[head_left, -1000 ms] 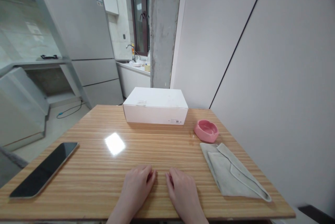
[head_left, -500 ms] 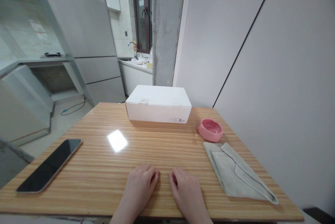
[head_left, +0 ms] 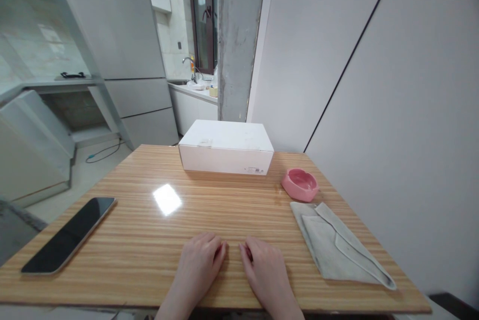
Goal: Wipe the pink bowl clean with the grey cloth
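Observation:
My left hand (head_left: 202, 258) rests on the wood-grain table (head_left: 142, 240) near its front edge, fingers curled under and closed. Beside it, a small gap away, lies my right hand (head_left: 262, 262) in the same loosely closed pose. No object shows in either one, though the fingertips are partly hidden beneath. To the right of my right hand is a folded grey cloth (head_left: 337, 245). A pink ashtray-like dish (head_left: 300, 184) sits just behind the cloth. Far to the left of my left hand, a dark-screened phone (head_left: 69, 238) lies flat.
At the table's far edge stands a closed white box (head_left: 226, 153). A pale wall (head_left: 392, 135) runs along the right side. Beyond the table are a grey fridge (head_left: 112, 36), a sink counter with a faucet (head_left: 192, 68) and a concrete column (head_left: 239, 41).
The view has shifted very slightly. Both hands and the things on the table stay where they were.

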`<control>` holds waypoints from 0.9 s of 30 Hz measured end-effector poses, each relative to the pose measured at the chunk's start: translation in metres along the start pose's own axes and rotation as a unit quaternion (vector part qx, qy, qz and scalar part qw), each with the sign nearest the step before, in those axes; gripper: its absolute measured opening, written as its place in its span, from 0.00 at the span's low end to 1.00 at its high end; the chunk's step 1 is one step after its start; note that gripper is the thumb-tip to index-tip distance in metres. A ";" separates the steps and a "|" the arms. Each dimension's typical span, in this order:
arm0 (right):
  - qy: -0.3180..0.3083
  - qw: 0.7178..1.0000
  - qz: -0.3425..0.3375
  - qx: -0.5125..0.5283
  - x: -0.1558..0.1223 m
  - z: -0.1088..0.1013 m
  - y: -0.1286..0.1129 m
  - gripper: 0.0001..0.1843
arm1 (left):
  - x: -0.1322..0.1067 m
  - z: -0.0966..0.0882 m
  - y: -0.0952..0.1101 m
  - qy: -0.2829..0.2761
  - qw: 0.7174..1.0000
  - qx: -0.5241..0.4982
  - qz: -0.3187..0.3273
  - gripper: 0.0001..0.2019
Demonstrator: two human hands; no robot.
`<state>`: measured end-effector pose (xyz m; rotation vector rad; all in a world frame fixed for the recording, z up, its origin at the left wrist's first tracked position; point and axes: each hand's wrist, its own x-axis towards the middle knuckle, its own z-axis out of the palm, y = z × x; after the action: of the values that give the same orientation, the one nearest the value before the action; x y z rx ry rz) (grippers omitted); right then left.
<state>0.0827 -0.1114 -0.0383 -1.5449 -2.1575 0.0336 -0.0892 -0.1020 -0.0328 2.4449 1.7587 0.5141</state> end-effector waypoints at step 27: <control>-0.039 0.999 0.031 0.017 0.000 -0.001 0.000 0.12 | -0.010 -0.049 0.027 -0.036 0.983 -0.181 -0.012 0.16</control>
<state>0.0834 -0.1117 -0.0373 -1.6162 -2.1563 0.1514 -0.0832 -0.1267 0.0177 2.1618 1.5090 0.6674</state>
